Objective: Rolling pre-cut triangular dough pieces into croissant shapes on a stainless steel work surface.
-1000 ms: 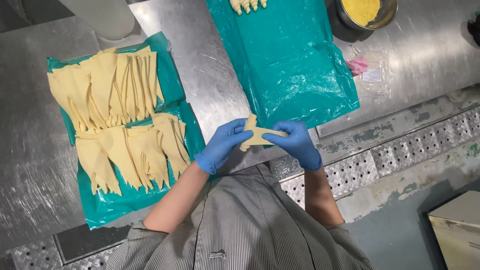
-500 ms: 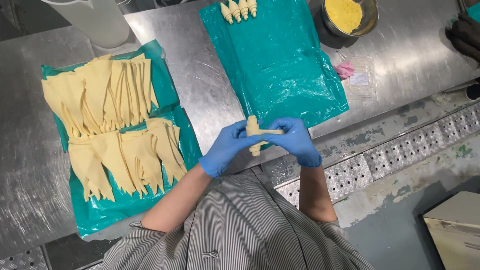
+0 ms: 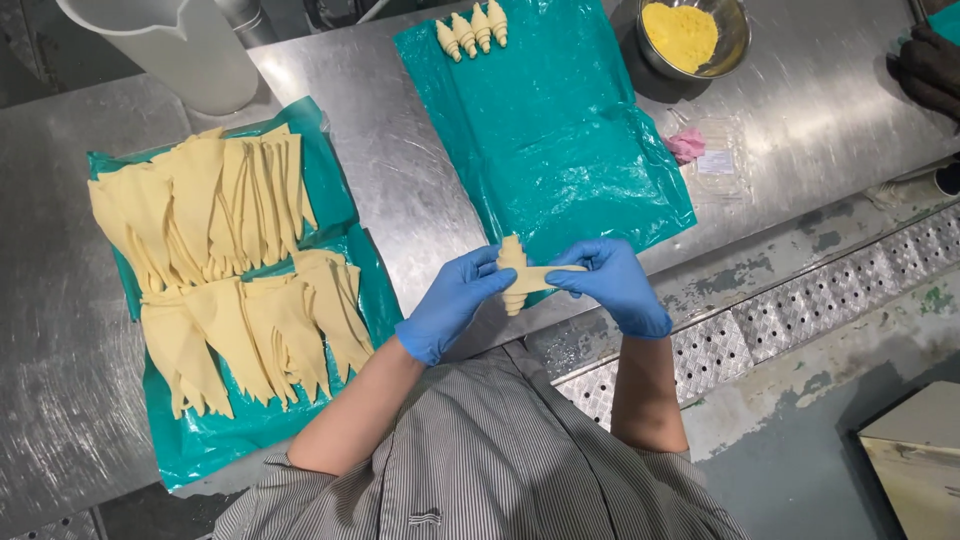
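Observation:
Both my hands wear blue gloves and hold one piece of pale dough (image 3: 518,275) above the near edge of the steel table (image 3: 400,190). My left hand (image 3: 452,300) grips the rolled, ridged part. My right hand (image 3: 612,283) pinches the flat tail that sticks out to the right. Many flat dough triangles (image 3: 215,255) lie stacked on a teal plastic sheet (image 3: 215,440) to my left. Several finished rolled pieces (image 3: 472,28) sit in a row at the far end of a second teal sheet (image 3: 560,140) in front of me.
A metal bowl of yellow crumbs (image 3: 690,35) stands at the back right, a white plastic jug (image 3: 175,45) at the back left. A pink scrap and a clear packet (image 3: 705,150) lie right of the sheet. Another person's black-gloved hand (image 3: 930,65) shows at the far right edge.
The dough piece has been rolled further, so its coiled part is thicker and the loose tail shorter. The view has shifted slightly; another person's dark glove has come in at the right.

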